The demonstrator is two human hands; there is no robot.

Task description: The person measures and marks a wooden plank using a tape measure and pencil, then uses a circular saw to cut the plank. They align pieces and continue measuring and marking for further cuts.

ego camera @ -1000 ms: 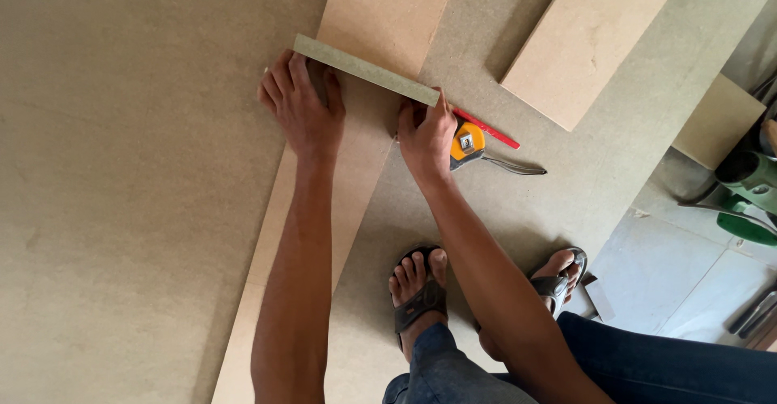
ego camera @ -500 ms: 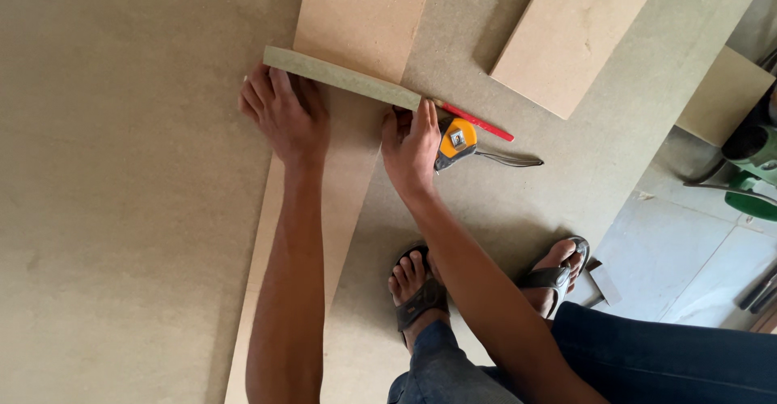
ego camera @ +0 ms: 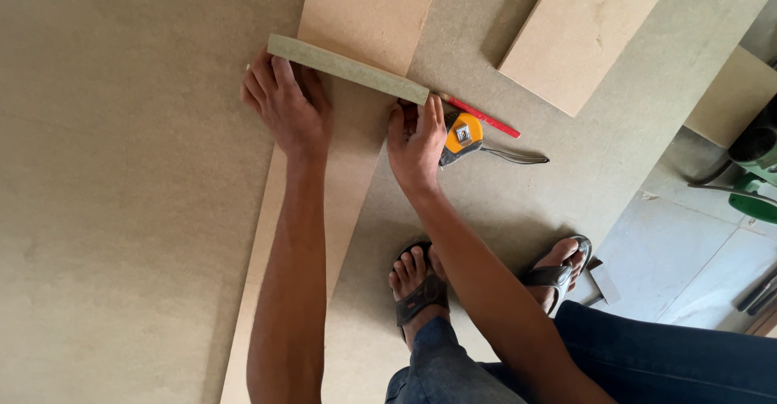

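Head view, looking straight down. Both arms stretched forward, nearly straight, roughly parallel, over a long light-brown board strip (ego camera: pixel 340 161) lying on a big grey-brown sheet (ego camera: pixel 121 210).

Left hand (ego camera: pixel 287 104): palm down, fingers spread and extended, fingertips pressing on the left end of a narrow grey-green batten (ego camera: pixel 348 68). Flat press, not wrapped around it.

Right hand (ego camera: pixel 417 141): palm down, fingers pointing forward and a bit curled, tips touching the batten's right end near its edge. Pressing or light pinch, cannot tell which.

Batten lies crosswise over the board strip, tilted slightly, right end lower in frame, both ends overhanging the strip's width.

Just beside the right hand: yellow-and-black tape measure (ego camera: pixel 463 135) on the sheet, touching or nearly touching the knuckles, with a grey strap trailing right. Red pencil (ego camera: pixel 481 116) lies past the batten's right end, just above the tape measure.

Second board (ego camera: pixel 587 31) upper right, well apart from the hands. Person's feet in sandals (ego camera: pixel 421 295) on the sheet, below the arms.
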